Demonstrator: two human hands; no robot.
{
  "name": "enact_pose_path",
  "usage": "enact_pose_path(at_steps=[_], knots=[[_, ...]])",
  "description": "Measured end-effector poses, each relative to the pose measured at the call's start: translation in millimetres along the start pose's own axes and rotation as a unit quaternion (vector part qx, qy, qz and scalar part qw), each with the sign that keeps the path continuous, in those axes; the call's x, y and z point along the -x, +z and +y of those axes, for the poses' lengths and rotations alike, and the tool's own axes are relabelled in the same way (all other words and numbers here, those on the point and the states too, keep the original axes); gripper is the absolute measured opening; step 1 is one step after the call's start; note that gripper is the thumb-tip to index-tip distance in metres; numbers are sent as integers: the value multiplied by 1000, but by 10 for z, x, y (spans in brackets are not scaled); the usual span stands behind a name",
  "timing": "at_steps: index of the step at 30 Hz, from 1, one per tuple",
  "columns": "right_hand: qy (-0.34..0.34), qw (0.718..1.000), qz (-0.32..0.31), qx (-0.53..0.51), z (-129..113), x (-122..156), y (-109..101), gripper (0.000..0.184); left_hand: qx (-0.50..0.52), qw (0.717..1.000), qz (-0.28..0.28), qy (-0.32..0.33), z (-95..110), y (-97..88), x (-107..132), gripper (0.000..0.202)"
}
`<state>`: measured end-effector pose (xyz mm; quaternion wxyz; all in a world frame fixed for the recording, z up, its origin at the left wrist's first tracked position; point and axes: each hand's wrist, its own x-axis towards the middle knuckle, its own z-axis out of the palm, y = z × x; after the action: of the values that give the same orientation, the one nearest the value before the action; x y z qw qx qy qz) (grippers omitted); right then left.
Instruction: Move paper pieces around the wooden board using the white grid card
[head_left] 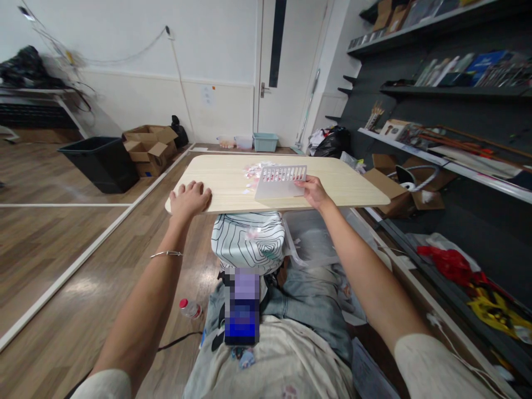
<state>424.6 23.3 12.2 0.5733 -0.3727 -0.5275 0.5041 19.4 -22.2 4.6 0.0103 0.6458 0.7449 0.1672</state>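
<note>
A thin white plastic scraper (272, 190) with a row of slanted slots along its top is pinched at its right end by my right hand (315, 191). It stands tilted over the pale wooden board (344, 180), its lower edge near the board's front. Just behind and left of the scraper lies a heap of small white and pink scraps (252, 170), partly hidden by it. My left hand (190, 198) rests on the board's left front corner, fingers spread, holding nothing.
Below the board are a white cloth with black lines (245, 238) and a clear plastic bin (310, 238). A bottle with a red cap (190, 308) is on the floor at left. Shelves (453, 88) line the right wall; a black bin (100, 166) and cardboard boxes (145, 158) stand back left.
</note>
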Motion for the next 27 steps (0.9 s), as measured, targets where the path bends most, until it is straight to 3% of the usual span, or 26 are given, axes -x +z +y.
enact_pose_path(at_steps=[10, 19, 27], knots=[[1, 1000, -1, 7, 22, -10, -24, 40, 9, 1000, 12, -5, 14, -14, 41, 56], [1, 1000, 3, 4, 30, -7, -32, 41, -14, 1000, -13, 11, -29, 24, 71, 66], [-41, 998, 54, -14, 60, -38, -2, 55, -16, 1000, -12, 15, -29, 31, 79, 65]])
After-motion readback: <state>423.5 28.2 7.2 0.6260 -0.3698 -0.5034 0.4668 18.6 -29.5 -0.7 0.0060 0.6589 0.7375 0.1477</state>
